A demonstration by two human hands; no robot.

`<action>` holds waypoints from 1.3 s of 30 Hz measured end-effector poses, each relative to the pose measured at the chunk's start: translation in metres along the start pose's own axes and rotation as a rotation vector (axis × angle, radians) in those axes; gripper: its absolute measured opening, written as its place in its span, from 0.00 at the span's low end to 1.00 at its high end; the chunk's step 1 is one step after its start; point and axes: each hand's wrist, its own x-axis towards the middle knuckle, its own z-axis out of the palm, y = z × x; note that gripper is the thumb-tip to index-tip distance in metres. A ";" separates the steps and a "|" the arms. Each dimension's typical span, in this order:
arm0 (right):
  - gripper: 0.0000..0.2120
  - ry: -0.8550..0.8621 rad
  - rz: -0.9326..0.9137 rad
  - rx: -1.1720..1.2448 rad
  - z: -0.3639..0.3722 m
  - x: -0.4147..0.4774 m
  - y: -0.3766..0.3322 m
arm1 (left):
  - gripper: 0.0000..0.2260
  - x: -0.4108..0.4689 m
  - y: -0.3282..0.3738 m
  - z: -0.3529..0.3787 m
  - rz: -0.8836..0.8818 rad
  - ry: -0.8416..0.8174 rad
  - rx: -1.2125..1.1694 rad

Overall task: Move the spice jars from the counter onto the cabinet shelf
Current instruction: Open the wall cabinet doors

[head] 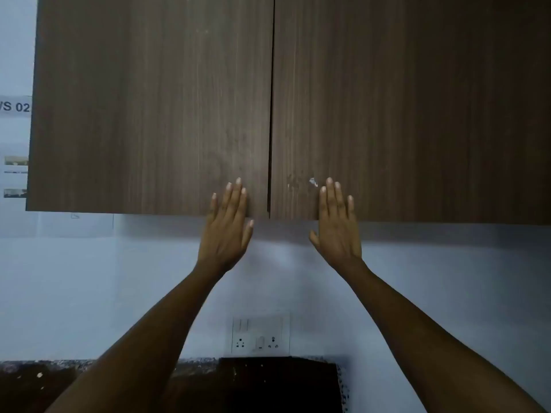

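A dark wood wall cabinet fills the upper view, with its left door and right door both closed. My left hand lies flat against the bottom corner of the left door, fingers spread and pointing up. My right hand lies flat on the bottom corner of the right door in the same way. Neither hand holds anything. No spice jars are in view, and the shelf is hidden behind the doors.
Below the cabinet is a pale wall with a white socket and switch plate. A dark speckled counter runs along the bottom edge. Paper labels hang on the wall at the left.
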 end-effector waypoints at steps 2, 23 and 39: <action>0.50 -0.013 0.011 -0.008 0.003 0.009 -0.007 | 0.28 0.008 0.008 0.002 -0.006 -0.004 -0.025; 0.42 0.081 0.049 0.060 -0.034 0.011 -0.005 | 0.32 0.055 0.091 -0.041 -0.334 -0.007 -0.885; 0.43 0.177 0.072 0.369 -0.135 -0.031 0.059 | 0.27 0.057 0.193 -0.148 -0.398 0.217 -0.992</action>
